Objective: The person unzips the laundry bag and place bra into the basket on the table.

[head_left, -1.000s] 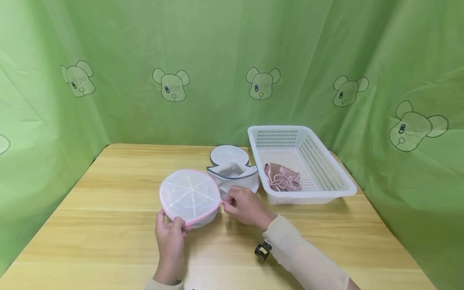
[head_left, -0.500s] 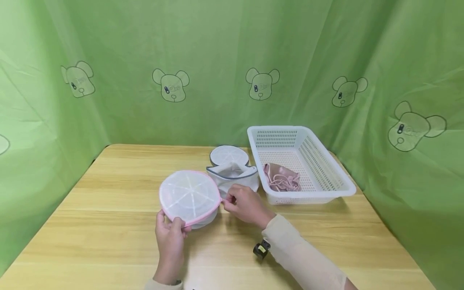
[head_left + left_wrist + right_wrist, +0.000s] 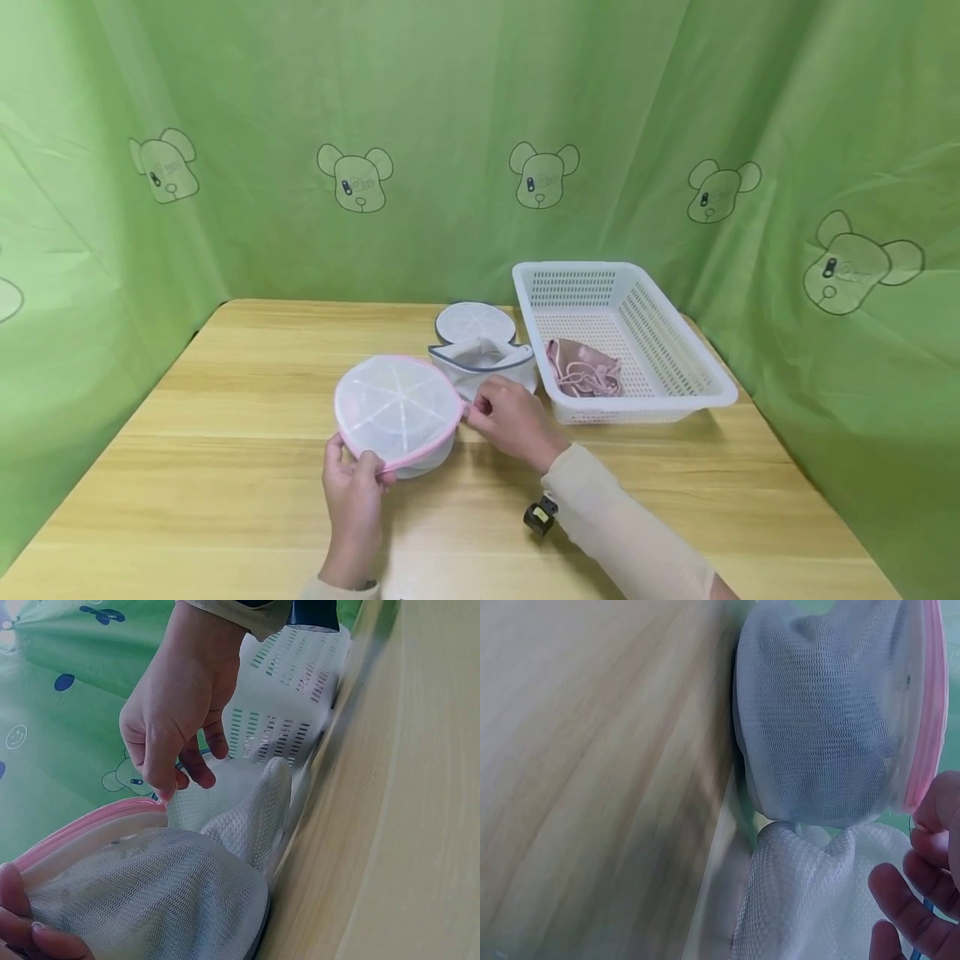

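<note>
A round white mesh laundry bag (image 3: 399, 408) with a pink zipper edge stands on the table, its lid face up and tilted slightly toward me. My left hand (image 3: 352, 492) grips its near-left rim, thumb on top and fingers below. At the bag's right edge my right hand (image 3: 513, 421) pinches the end of the pink zipper (image 3: 142, 804) between thumb and index finger; the pull itself is too small to make out. Just behind my right hand, a second mesh laundry bag (image 3: 483, 379) with dark blue trim gapes, its round lid (image 3: 475, 322) folded back.
A white perforated plastic basket (image 3: 705, 396) stands at the back right, beside the blue-trimmed bag. Inside it lies a crumpled pink drawstring pouch (image 3: 585, 367). Green curtains (image 3: 450, 242) printed with bear heads close off the back and sides of the wooden table (image 3: 187, 492).
The pink-edged bag has shifted slightly to the right, its right corner now closer against my right fingers. My left hand keeps its hold, and the other things have stayed put.
</note>
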Motion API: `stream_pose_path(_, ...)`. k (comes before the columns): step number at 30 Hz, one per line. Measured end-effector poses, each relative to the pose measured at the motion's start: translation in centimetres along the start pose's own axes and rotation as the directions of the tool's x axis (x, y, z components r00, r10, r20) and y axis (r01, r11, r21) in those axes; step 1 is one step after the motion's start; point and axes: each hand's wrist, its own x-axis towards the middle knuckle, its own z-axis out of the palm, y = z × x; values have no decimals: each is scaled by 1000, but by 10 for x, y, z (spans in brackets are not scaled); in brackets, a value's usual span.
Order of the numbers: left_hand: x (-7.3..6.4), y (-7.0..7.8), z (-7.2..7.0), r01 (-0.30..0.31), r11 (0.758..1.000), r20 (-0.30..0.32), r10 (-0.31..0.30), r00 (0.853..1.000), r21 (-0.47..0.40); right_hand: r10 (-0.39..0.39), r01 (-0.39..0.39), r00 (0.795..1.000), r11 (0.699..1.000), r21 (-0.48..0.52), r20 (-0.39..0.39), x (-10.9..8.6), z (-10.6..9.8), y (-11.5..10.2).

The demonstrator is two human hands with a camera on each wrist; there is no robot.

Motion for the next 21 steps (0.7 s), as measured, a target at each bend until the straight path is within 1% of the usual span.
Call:
stream_pose_path(4,-1,0,0,3,1000,13,-3,1000,-6,18,-18,1000,1000,-13,-3,1,0,-2)
stream_pose_path(7,-1,0,0,19,1000,18,-18,1000,-11,13,-13,1000,1000,-4,-3,2,2,-1)
stream_pose_path(11,0,1,1,42,998,5,-42,999,-41,-8,8,1000,1000,25,11,1,3,3)
stream_pose_path(15,1,0,2,55,996,-7,-56,998,-73,-15,13,999,999,45,43,-1,2,4)
stream_pose_path(21,2,1,3,64,995,-32,-67,997,-70,-29,21,996,996,86,85,-3,0,1)
